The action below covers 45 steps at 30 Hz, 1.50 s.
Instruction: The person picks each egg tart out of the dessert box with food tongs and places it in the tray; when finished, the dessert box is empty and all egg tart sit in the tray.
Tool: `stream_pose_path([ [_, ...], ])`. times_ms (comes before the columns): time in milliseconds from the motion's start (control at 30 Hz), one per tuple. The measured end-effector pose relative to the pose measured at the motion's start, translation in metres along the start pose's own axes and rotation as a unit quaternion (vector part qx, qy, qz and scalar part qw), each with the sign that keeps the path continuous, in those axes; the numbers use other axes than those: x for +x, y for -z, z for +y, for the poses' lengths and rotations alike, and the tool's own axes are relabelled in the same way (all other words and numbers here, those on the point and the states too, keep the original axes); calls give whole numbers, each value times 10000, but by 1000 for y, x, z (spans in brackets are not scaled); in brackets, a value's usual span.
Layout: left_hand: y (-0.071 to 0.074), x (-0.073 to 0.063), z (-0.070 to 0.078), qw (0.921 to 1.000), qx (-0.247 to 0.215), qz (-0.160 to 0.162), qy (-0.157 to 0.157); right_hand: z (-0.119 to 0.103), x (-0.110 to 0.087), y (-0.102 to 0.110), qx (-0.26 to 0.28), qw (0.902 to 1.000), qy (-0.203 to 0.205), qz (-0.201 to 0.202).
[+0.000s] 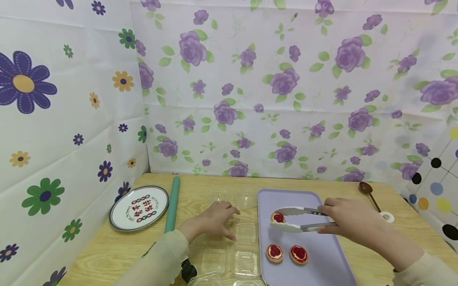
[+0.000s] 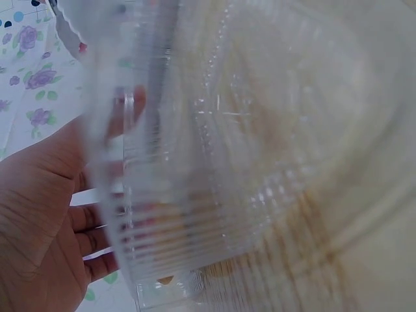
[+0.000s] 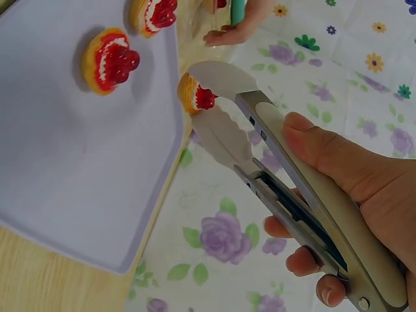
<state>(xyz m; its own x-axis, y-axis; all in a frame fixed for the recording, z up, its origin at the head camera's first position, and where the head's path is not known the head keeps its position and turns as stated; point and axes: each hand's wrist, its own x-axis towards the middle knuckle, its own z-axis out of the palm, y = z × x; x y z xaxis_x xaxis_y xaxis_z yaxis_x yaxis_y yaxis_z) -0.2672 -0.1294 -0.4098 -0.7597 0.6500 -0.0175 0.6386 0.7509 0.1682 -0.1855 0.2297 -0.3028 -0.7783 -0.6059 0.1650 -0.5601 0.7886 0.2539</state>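
Observation:
My right hand [image 1: 352, 220] grips a pair of tongs [image 3: 325, 214] by the handles. Between the tongs' white tips is a small tart [image 1: 278, 217] with red topping, above the lilac tray [image 1: 286, 196]. Two similar tarts, one nearer the left edge [image 1: 274, 253] and one beside it [image 1: 298, 254], lie on that tray. My left hand [image 1: 214, 218] is over the clear plastic containers [image 1: 246, 260], thumb and fingers spread apart. In the left wrist view, clear plastic [image 2: 260, 130] blurs much of the scene, and orange and red show through it; whether the fingers touch a container is unclear.
On the left are a white plate [image 1: 139, 208] with red lettering and a green roll [image 1: 173, 204]. A brown spoon [image 1: 365, 188] and a white ring [image 1: 387, 217] lie at the right. Flowered cloth [image 1: 250, 99] hangs behind the wooden table [image 1: 89, 254].

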Motion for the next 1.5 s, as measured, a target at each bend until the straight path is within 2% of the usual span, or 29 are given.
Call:
stream_pose_path([
  [300,-2,0,0,10000,-51,6,-4,13,-16,-17,404,9982,-272,-348],
  [500,-2,0,0,10000,-46,-5,34,17,-24,-26,421,9981,-268,-356],
  [700,-1,0,2,10000,13,-45,56,20,-28,-32,553,9956,-451,-608],
  [900,0,-1,2,10000,16,-60,76,19,-30,-37,678,9936,-590,-691],
  [1000,0,-2,2,9999,-60,-82,89,19,-30,-38,674,9941,-604,-601],
  [1267,1,-4,0,9998,-151,-97,91,17,-36,-41,392,9984,-406,-35],
  [1500,7,-12,-4,9996,-195,196,-37,15,-43,-42,103,9990,-127,428],
])
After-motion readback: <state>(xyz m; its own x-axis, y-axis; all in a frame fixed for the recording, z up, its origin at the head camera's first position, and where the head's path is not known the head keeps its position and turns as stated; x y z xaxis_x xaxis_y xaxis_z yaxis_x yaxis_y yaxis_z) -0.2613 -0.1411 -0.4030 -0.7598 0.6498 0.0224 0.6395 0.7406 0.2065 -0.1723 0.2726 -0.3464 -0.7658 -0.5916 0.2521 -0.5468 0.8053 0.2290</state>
